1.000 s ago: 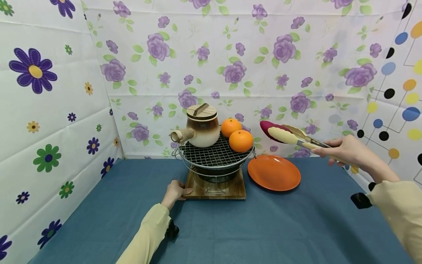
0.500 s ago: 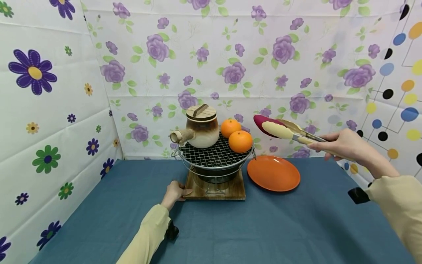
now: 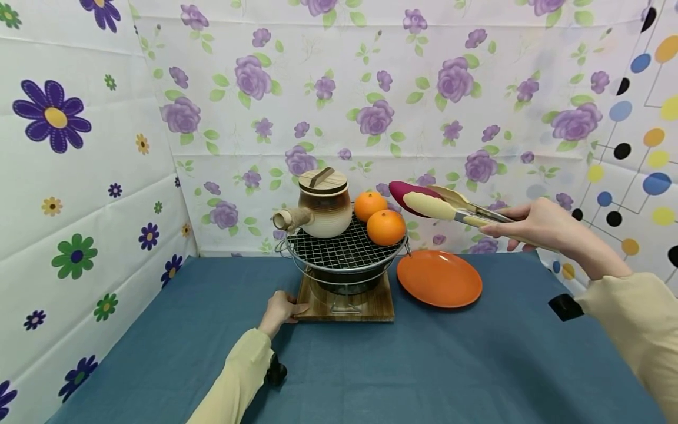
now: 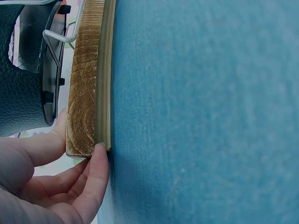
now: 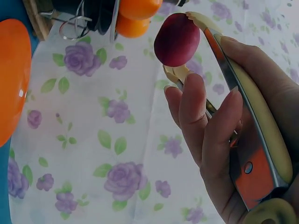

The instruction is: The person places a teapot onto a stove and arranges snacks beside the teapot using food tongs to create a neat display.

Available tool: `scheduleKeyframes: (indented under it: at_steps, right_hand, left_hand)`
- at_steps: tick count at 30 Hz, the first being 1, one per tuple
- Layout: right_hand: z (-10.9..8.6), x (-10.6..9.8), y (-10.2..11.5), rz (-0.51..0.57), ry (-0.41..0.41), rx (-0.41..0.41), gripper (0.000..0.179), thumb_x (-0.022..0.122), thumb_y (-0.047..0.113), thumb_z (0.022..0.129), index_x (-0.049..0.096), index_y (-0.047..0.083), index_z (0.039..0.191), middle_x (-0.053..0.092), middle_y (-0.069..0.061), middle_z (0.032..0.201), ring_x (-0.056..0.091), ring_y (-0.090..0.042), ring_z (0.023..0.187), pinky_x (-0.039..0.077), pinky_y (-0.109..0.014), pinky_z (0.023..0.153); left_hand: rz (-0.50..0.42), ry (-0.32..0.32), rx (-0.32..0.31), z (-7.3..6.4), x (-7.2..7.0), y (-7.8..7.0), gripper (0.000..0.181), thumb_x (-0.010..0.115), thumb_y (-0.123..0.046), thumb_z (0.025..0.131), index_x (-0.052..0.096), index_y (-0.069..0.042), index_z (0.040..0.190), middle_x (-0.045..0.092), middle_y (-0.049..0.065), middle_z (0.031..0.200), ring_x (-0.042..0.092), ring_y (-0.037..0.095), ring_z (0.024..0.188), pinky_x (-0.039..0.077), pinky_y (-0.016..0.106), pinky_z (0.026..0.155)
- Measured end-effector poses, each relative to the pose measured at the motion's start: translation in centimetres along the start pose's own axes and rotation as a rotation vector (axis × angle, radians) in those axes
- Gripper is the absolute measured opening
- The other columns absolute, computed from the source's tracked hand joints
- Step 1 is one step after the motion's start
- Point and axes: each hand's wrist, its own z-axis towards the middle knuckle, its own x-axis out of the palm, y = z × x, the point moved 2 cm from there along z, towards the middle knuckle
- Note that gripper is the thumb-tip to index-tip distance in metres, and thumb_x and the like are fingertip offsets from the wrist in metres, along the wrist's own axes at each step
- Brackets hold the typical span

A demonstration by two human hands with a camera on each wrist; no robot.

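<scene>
My right hand [image 3: 545,224] grips a pair of tongs [image 3: 466,215] with cream tips, seen also in the right wrist view. Between the tips is a smooth purple-red oblong thing like a sweet potato [image 5: 176,40], held in the air just right of two oranges [image 3: 386,228]. My left hand [image 3: 281,307] pinches the front left corner of a wooden board [image 4: 84,93], thumb on top and fingertips at its lower edge. On the board stands a round grill with a black mesh [image 3: 339,250]. The oranges and a clay pot [image 3: 328,215] with a wooden lid sit on the mesh.
An orange plate [image 3: 439,280] lies on the blue tablecloth [image 3: 424,365] right of the grill, below the tongs. The pot's side handle [image 3: 291,218] sticks out over the grill's left rim. Patterned cloth walls [image 3: 318,106] stand behind and on both sides.
My right hand has moved left and slightly up, bringing the tongs and the purple-red thing from above the plate closer to the oranges. My left hand stays on the board's corner.
</scene>
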Motion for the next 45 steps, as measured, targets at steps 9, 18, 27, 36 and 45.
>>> scheduleKeyframes:
  at_steps: [9, 18, 27, 36, 45]
  right_hand:
    - [0.2, 0.7, 2.3, 0.037, 0.028, -0.050, 0.077, 0.067, 0.051, 0.075, 0.047, -0.001, 0.129, 0.064, -0.008, 0.075, 0.060, -0.025, 0.067, 0.052, -0.034, 0.059]
    - [0.3, 2.3, 4.0, 0.038, 0.044, -0.113, 0.076, 0.069, 0.050, 0.074, 0.050, -0.001, 0.127, 0.064, -0.007, 0.069, 0.057, -0.025, 0.057, 0.049, -0.032, 0.051]
    - [0.9, 4.3, 5.3, 0.021, 0.100, -0.127, 0.081, 0.069, 0.054, 0.070, 0.049, 0.003, 0.129, 0.061, -0.007, 0.061, 0.052, -0.023, 0.050, 0.047, -0.032, 0.050]
    - [1.4, 5.7, 6.1, 0.088, 0.154, -0.179, 0.075, 0.072, 0.046, 0.072, 0.051, -0.001, 0.126, 0.061, -0.010, 0.060, 0.058, -0.025, 0.055, 0.049, -0.033, 0.050]
    - [1.8, 6.8, 6.4, 0.120, 0.207, -0.225, 0.073, 0.073, 0.040, 0.074, 0.048, -0.005, 0.127, 0.065, -0.006, 0.070, 0.060, -0.025, 0.057, 0.052, -0.036, 0.052]
  left_hand:
    - [0.015, -0.013, -0.033, 0.8, 0.1, 0.6, 0.020, 0.075, -0.009, 0.076, 0.063, 0.008, 0.074, 0.055, 0.015, 0.063, 0.061, 0.028, 0.056, 0.054, 0.035, 0.052]
    - [0.010, -0.008, -0.025, 0.5, 0.1, 0.4, 0.019, 0.074, -0.008, 0.076, 0.064, 0.008, 0.072, 0.055, 0.015, 0.061, 0.060, 0.028, 0.056, 0.054, 0.035, 0.053]
    - [0.008, -0.003, 0.004, 0.2, 0.1, 0.2, 0.018, 0.071, -0.006, 0.079, 0.063, 0.010, 0.079, 0.053, 0.011, 0.061, 0.061, 0.026, 0.057, 0.054, 0.035, 0.054]
    - [0.020, -0.008, 0.000, 0.3, 0.1, 0.2, 0.019, 0.071, -0.007, 0.079, 0.062, 0.010, 0.080, 0.052, 0.011, 0.061, 0.061, 0.025, 0.055, 0.054, 0.035, 0.053]
    - [0.012, -0.008, -0.011, 0.2, 0.1, 0.2, 0.020, 0.071, -0.006, 0.079, 0.063, 0.011, 0.083, 0.053, 0.012, 0.063, 0.061, 0.025, 0.057, 0.054, 0.034, 0.054]
